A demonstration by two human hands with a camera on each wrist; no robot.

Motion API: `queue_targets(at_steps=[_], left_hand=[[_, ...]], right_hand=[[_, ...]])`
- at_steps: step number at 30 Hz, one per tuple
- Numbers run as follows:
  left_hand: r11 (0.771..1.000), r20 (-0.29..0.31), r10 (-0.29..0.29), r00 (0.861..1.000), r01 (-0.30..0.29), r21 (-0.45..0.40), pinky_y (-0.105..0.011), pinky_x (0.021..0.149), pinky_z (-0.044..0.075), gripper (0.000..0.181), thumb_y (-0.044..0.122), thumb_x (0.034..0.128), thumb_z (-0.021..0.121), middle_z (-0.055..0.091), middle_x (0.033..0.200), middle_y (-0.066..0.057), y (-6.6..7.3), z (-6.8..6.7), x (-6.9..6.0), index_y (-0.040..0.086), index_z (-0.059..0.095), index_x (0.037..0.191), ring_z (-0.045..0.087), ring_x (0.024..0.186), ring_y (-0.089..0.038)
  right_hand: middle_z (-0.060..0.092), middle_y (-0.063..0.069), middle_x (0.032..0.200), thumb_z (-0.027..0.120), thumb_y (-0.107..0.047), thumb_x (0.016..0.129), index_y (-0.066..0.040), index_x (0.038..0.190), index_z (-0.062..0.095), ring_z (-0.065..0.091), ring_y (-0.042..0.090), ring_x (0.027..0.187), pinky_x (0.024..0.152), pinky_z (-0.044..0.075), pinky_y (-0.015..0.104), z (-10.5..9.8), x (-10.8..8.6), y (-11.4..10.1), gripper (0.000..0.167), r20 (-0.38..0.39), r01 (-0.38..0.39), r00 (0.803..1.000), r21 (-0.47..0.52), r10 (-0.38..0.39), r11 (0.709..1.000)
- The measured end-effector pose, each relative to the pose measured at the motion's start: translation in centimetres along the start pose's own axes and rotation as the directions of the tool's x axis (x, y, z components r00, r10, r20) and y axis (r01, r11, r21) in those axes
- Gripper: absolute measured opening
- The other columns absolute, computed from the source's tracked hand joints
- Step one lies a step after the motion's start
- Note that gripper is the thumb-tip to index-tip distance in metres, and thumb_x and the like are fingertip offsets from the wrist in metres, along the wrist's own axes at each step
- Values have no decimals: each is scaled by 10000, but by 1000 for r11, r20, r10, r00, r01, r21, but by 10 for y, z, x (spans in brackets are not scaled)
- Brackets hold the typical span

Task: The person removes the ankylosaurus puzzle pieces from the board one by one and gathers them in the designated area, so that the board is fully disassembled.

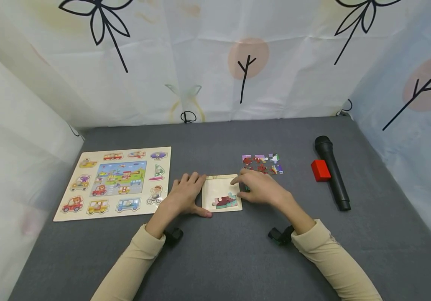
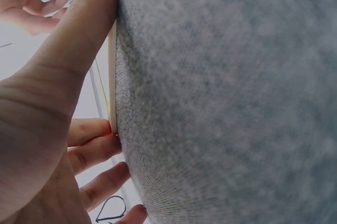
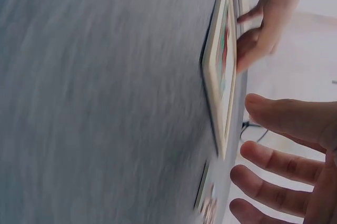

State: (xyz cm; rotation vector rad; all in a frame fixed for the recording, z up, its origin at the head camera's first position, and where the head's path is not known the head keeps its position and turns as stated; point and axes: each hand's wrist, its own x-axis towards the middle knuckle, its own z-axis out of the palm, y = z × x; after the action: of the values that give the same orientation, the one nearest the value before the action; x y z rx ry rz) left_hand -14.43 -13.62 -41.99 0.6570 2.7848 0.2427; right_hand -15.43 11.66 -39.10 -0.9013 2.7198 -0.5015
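Note:
A small wooden puzzle tray (image 1: 219, 186) lies in the middle, with a few joined jigsaw pieces (image 1: 225, 201) in its lower right part. My left hand (image 1: 185, 194) rests at its left side, thumb along the near edge; in the left wrist view, a fingertip (image 2: 108, 127) touches the tray's edge. Over the tray's right edge hovers my right hand (image 1: 262, 187), and the right wrist view shows its thumb (image 3: 284, 116) and fingers apart, with nothing seen between them. Loose jigsaw pieces (image 1: 261, 159) lie just beyond the right hand, which partly hides them.
On the left lies a large wooden picture board (image 1: 121, 154) with vehicle shapes. A red block (image 1: 320, 170) sits against a black microphone (image 1: 337, 184) on the right. Printed white cloth (image 1: 215, 62) hangs behind the grey table (image 1: 230, 259).

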Motion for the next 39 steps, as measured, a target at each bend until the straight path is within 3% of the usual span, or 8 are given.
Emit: queue_targets(at_steps=[9, 16, 21, 39], left_hand=[[1000, 1, -9, 1000, 9, -6, -575, 992, 436, 1166, 665, 669, 866, 500, 1431, -154, 0, 0, -1, 77, 386, 1554, 488, 1222, -357], [1000, -8, -3, 1000, 3, -15, -583, 989, 435, 1158, 656, 672, 870, 503, 1413, -157, -1, 0, -2, 69, 391, 1548, 489, 1211, -358], [1000, -12, 3, 1000, -4, -13, -569, 972, 439, 1162, 663, 674, 865, 506, 1406, -156, -1, 1, -1, 64, 391, 1549, 490, 1189, -347], [1000, -14, 2, 1000, -2, -24, -576, 987, 433, 1147, 640, 677, 876, 504, 1409, -156, -1, 0, -2, 72, 392, 1548, 486, 1197, -351]], right_hand=[[679, 51, 1111, 785, -181, 901, -124, 1237, 746, 543, 97, 762, 606, 451, 243, 12, 8, -23, 343, 37, 40, 999, 17, -41, 999], [625, 47, 962, 793, -139, 887, -122, 1182, 760, 455, 82, 711, 596, 372, 199, 22, 11, -29, 297, 48, 114, 992, 35, -115, 993], [569, 27, 893, 803, -140, 877, -157, 1098, 760, 432, 91, 707, 573, 334, 210, 25, 13, -30, 226, 46, 118, 992, 21, -119, 993], [633, 13, 940, 805, -139, 885, -132, 1108, 730, 520, 96, 772, 624, 423, 229, 26, 15, -33, 236, 57, 82, 995, 37, -84, 996]])
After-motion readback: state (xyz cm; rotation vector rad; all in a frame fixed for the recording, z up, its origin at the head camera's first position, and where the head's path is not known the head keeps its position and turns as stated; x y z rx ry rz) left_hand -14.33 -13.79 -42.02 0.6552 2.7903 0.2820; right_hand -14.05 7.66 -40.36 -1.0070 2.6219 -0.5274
